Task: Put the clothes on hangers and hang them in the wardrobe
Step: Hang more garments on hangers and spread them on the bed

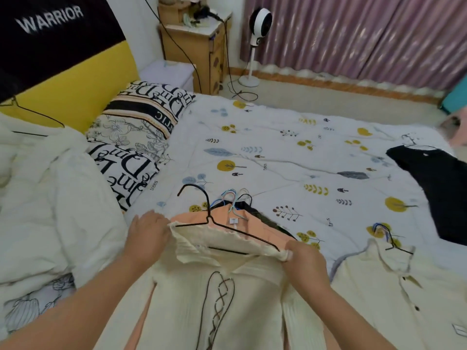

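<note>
Head view: left hand (147,232) and right hand (302,257), each grip pinching the cream top's (214,286) shoulders on the bed (278,137) (over black hanger (217,223)); fabric may slide off the thin wire.

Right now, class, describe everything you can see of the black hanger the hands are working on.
The black hanger is thin, apparently wire, with a curved hook pointing up the bed. Its sloping shoulders and lower bar lie partly inside the neck of a cream top with brown lacing. The left hand and right hand hold the neckline at either side. It lies flat over an orange garment on the bed.
</note>
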